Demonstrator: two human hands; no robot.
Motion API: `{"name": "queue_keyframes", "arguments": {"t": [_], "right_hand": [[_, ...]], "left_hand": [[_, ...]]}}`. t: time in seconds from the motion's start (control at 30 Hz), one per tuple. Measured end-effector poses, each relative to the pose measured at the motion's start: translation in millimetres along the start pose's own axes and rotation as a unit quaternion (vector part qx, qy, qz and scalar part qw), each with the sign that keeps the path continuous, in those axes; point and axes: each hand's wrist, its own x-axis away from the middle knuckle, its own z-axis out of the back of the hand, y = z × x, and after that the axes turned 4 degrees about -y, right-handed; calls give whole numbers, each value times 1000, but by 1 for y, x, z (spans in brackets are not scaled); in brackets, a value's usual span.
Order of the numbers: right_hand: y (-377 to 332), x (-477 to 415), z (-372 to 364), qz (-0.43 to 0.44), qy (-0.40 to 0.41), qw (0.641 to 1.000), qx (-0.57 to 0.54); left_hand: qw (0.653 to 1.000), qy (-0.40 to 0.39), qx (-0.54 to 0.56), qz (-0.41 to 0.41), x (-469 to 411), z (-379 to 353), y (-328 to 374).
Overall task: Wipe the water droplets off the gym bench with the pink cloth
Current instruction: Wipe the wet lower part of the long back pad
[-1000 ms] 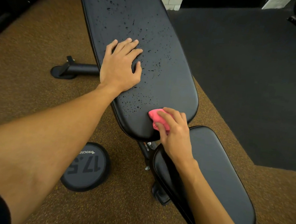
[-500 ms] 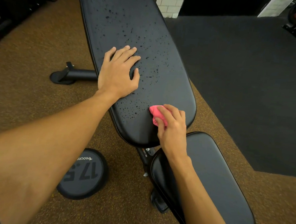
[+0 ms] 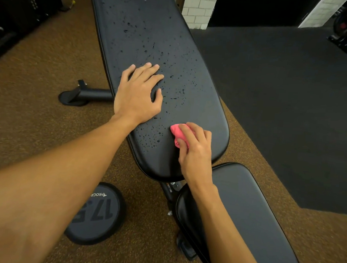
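The long black padded surface (image 3: 202,104) of the gym bench runs away from the person. The left hand (image 3: 137,94) lies flat on it, fingers (image 3: 147,69) straight and spread, holding nothing (a brace, most likely). The right hand (image 3: 195,151) sits close to the near end, its fingers (image 3: 192,130) curled round the bunched pink cloth (image 3: 177,132) and pressing it to the padding. Wiping looks barely begun: droplets (image 3: 153,138) lie thick just left of the pink cloth and farther up. The next move calls for sweeping left through that cluster, then toward the far end, with the left hand lifted clear.
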Motion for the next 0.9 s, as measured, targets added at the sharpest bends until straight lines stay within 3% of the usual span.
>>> {"name": "queue_keyframes", "arguments": {"t": [0.13, 0.37, 0.57, 0.77, 0.9], "right_hand": [[9, 15, 11, 75, -62, 995, 12], [2, -25, 3, -19, 15, 1000, 16], [9, 0, 13, 81, -57, 995, 25], [5, -33, 0, -21, 17, 999, 19], [-9, -28, -3, 56, -25, 998, 20]], "left_hand": [[1000, 1, 1, 1, 0, 0, 0], [1000, -3, 0, 3, -1, 0, 0], [1000, -1, 6, 3, 0, 0, 1], [1000, 0, 7, 3, -1, 1, 0], [1000, 0, 6, 3, 0, 1, 0]]}}
